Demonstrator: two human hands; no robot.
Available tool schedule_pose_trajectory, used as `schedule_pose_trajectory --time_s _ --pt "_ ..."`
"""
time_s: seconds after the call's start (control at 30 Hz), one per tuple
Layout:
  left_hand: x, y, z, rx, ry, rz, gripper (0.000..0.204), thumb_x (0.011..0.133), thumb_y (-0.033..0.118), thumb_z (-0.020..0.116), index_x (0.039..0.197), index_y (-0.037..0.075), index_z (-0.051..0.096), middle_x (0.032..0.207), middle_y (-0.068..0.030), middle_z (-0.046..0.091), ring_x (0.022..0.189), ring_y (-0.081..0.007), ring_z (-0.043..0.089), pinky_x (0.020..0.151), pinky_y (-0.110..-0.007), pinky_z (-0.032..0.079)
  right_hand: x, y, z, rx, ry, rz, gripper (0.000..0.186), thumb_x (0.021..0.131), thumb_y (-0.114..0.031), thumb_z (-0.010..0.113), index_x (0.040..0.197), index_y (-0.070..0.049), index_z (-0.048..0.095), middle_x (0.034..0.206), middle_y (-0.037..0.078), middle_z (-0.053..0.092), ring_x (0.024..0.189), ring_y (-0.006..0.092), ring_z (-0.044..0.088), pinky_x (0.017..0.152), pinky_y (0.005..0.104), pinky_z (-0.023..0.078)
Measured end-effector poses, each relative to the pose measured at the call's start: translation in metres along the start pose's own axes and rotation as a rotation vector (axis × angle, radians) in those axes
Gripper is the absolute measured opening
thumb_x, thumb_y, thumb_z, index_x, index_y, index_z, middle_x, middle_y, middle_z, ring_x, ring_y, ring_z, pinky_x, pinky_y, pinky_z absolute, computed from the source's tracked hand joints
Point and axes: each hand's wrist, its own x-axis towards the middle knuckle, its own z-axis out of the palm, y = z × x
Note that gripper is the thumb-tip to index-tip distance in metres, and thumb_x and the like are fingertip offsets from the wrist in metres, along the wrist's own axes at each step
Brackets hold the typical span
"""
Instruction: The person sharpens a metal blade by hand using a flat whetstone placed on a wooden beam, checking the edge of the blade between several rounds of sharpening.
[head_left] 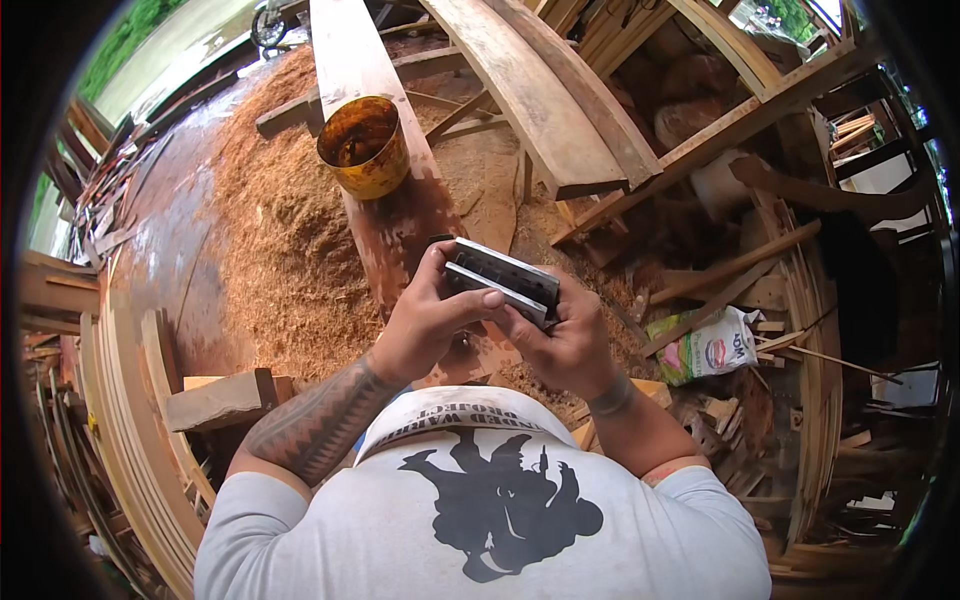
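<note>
Because It Looks Dense, the Metal Block (502,270) Deserves a Full Grip

As I work left to right over the feed, long boards (140,430) and a squared chunk of wood (220,400) come first, then heaped sawdust (280,220) and a stained yellow bucket (375,182) standing on a plank (405,235). Next is the left hand (428,318), its fingers closed on the block's left end, thumb laid toward the near silver edge. The block itself sits between both hands, raised and tilted. The right hand (568,335) grips the other end, thumb near the lower corner; I cannot tell how the fingers hidden behind it lie. Well apart, farther right, lies a crumpled green-and-white sack (705,348).

I judge the block stiff and fairly heavy for its bulk, unlikely to bend or crush under a squeeze. Its smooth silver edges could slip, and might be sharp, so I'd take hold at the two ends, fingers around the dark sides, and avoid sliding skin along those edges. Sawdust on it would probably weaken the hold.
</note>
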Motion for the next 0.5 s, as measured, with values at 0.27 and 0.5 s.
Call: schedule_pose_trajectory --time_s 0.27,0.5 --pt "-0.006 -0.008 0.01 0.043 0.076 -0.019 0.079 0.104 0.022 0.083 0.165 0.003 0.036 0.131 -0.0104 0.065 0.117 -0.0193 0.071 0.091 -0.037 0.065 -0.002 -0.003 0.004 -0.257 0.019 -0.119 0.048 0.099 -0.028 0.088 0.136 -0.001 0.071 0.108 0.019 0.081 0.096 0.0368 0.084 0.082 0.0435 0.065" --pt "-0.004 -0.005 0.02 -0.08 0.102 -0.07 0.107 0.095 0.031 0.093 0.169 0.0 0.023 0.121 -0.0082 0.068 0.101 -0.0145 0.069 0.082 -0.032 0.059 0.001 -0.002 0.001 -0.345 -0.003 -0.234 0.05 0.097 -0.025 0.086 0.138 -0.001 0.069 0.111 0.021 0.08 0.097 0.0407 0.082 0.083 0.0463 0.065"
